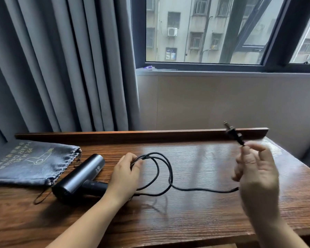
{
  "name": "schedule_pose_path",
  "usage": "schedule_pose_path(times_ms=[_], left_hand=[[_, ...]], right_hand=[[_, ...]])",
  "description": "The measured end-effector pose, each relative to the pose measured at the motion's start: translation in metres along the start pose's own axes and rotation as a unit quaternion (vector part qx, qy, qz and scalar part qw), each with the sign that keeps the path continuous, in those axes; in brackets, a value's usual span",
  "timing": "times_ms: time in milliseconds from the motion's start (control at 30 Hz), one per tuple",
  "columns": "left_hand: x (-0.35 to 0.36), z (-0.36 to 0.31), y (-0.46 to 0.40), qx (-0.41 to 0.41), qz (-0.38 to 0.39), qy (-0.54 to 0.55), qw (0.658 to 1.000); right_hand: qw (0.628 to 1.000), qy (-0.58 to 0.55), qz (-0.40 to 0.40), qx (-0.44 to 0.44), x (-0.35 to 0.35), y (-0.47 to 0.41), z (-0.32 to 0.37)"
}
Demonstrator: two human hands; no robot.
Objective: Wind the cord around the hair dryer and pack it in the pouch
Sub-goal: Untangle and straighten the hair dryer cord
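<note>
The table (186,221) runs left to right under the window, with a raised lip along its far edge. At its far left lies the pouch (30,163), flat, its drawstring mouth facing right toward the dryer (79,178). The dryer lies just beside that mouth, barrel slanting from near-left to far-right, its dark handle pointing right under the left wrist.

The cord (157,169) leaves the handle end and lies in loose loops on the table between the two hands, then trails right to the right hand (258,179). None of it is wound on the dryer yet.

The left hand (125,172) rests just right of the handle, fingers curled over the loops and holding them. The right hand is raised above the right part of the table, thumb and forefinger pinching the cord just below the plug (233,134), which sticks up and away toward the far side.

So the dryer lies left of both hands, well apart from the plug, and the left hand is much nearer it. Winding likely calls for the left hand to steady the handle while the right carries the free end leftward.
</note>
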State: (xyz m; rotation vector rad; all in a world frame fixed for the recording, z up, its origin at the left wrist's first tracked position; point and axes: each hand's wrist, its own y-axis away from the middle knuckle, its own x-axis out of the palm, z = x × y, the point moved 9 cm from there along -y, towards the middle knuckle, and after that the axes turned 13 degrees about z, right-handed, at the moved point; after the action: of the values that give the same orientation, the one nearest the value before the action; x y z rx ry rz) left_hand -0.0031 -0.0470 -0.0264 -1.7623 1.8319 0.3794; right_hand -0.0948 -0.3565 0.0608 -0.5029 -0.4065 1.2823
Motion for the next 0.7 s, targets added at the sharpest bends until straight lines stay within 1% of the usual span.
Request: schedule_pose_path(times_ms=[133, 200, 233, 300, 333, 367, 400, 467, 533, 600, 633, 667, 700], left_hand=[[-0.007, 0.003, -0.002, -0.023, -0.012, -0.016, 1.0], [-0.005, 0.002, -0.002, -0.037, -0.015, -0.014, 0.999], [-0.005, 0.003, -0.002, -0.043, -0.016, -0.01, 0.999], [-0.004, 0.006, -0.004, -0.052, -0.016, -0.002, 0.999], [-0.003, 0.007, -0.005, -0.055, -0.01, -0.005, 0.998], [-0.001, 0.006, -0.005, -0.053, -0.001, -0.013, 0.999], [0.002, 0.003, -0.005, -0.049, 0.01, -0.024, 0.998], [0.007, -0.003, -0.004, -0.039, 0.028, -0.034, 0.998], [0.01, -0.007, -0.003, -0.031, 0.037, -0.034, 0.998], [0.011, -0.01, -0.003, -0.022, 0.044, -0.033, 0.998], [0.012, -0.012, -0.002, -0.016, 0.049, -0.028, 0.998], [0.014, -0.014, -0.001, -0.01, 0.055, -0.024, 0.998], [0.015, -0.018, 0.001, -0.004, 0.061, -0.022, 0.998]], right_hand=[[0.991, -0.098, -0.088, 0.023, -0.037, -0.018, -0.002], [0.973, -0.179, -0.129, 0.066, -0.049, -0.019, -0.017], [0.955, -0.238, -0.142, 0.101, -0.05, -0.018, -0.027], [0.902, -0.369, -0.146, 0.173, -0.037, -0.014, -0.046], [0.879, -0.413, -0.138, 0.193, -0.029, -0.011, -0.051], [0.869, -0.431, -0.132, 0.202, -0.024, -0.009, -0.054], [0.872, -0.429, -0.123, 0.203, -0.02, -0.008, -0.054], [0.896, -0.385, -0.094, 0.201, -0.011, -0.007, -0.053], [0.925, -0.324, -0.041, 0.194, 0.004, -0.007, -0.046], [0.943, -0.261, 0.029, 0.202, 0.024, -0.005, -0.04], [0.952, -0.216, 0.068, 0.204, 0.033, -0.004, -0.037], [0.964, -0.142, 0.111, 0.196, 0.041, -0.003, -0.034], [0.972, -0.023, 0.158, 0.17, 0.048, -0.002, -0.029]])
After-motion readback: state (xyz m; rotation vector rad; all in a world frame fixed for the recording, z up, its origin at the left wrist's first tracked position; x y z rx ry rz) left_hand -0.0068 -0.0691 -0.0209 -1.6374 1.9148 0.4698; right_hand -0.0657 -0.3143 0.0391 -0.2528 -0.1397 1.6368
